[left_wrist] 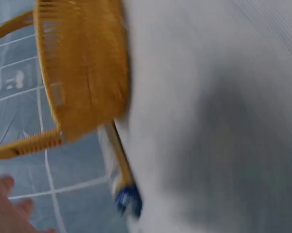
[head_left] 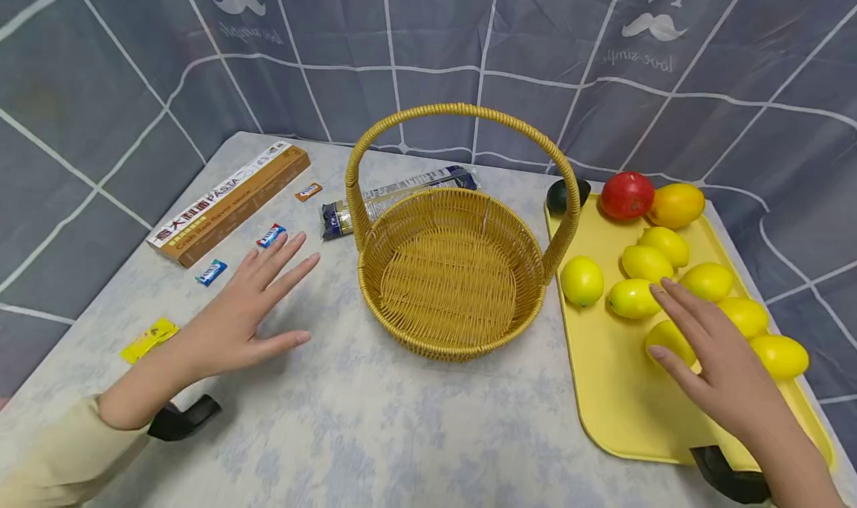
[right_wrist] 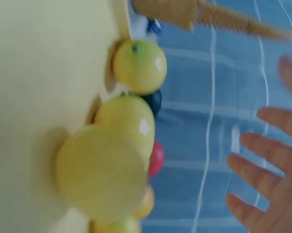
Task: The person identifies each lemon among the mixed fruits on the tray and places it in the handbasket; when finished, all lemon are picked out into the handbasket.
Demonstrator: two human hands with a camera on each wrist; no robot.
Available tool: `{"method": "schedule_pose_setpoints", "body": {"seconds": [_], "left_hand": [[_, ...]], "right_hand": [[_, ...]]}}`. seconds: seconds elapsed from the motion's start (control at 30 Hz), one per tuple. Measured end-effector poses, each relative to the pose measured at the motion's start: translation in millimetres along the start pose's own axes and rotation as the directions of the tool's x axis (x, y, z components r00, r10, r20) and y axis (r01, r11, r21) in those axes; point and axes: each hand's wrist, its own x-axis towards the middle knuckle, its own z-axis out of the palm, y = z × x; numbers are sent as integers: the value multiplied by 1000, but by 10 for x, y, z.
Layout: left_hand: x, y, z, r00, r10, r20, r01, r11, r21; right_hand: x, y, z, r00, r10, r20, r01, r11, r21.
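Note:
In the head view a woven wicker basket (head_left: 450, 285) with a tall arched handle stands mid-table, with nothing in it. My left hand (head_left: 237, 314) hovers left of it, fingers spread, holding nothing; small wrapped candies, one blue and red (head_left: 271, 236) and one blue (head_left: 211, 272), lie near its fingers. To the right, my right hand (head_left: 719, 359) is held with straight fingers above a yellow tray (head_left: 623, 411). Several lemons lie on the tray, one of them (head_left: 669, 341) partly hidden by that hand. In the right wrist view the fingers (right_wrist: 262, 145) are apart from the lemons (right_wrist: 101, 172).
A pasta box (head_left: 230, 203) lies at the back left, near an orange-wrapped candy (head_left: 309, 192). Behind the basket is a pasta packet (head_left: 341, 218). A yellow packet (head_left: 149, 340) lies by the left wrist. A red fruit (head_left: 627, 195), an orange-yellow fruit (head_left: 677, 205) and an avocado (head_left: 559, 197) sit at the tray's back.

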Motion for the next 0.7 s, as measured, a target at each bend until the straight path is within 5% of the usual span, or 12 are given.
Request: {"method": "schedule_pose_setpoints", "body": {"seconds": [0.1,0.2,0.27,0.3,0.37,0.47,0.57,0.7], "left_hand": [[45,24,180,991,-131,-38,118,962,-245],[110,15,355,973,-230,-20,199,880,-432],[180,-11,459,971,-239,9,208,822,-530],[220,-28,506,973,-230,28,204,792,-575],[297,-57,598,974,-212,77,212,741,-637],[392,-71,724,975,-179,130,218,669,-710],[440,-48,827,976,-175,125,210,639,-740],[470,-3,899,979,-193,70,178,627,-759]], "right_hand": [[-172,91,72,965,178,-193,-161,982,101],[-369,266,201,870,358,-338,-297,929,220],[-484,385,271,818,457,-348,-369,882,291],[-526,433,294,813,490,-314,-396,861,319],[-568,485,310,830,521,-200,-428,824,370],[-556,513,325,888,460,-15,-423,829,365],[-470,473,327,919,385,78,-388,856,342],[-351,398,349,925,364,109,-380,877,295]]}}
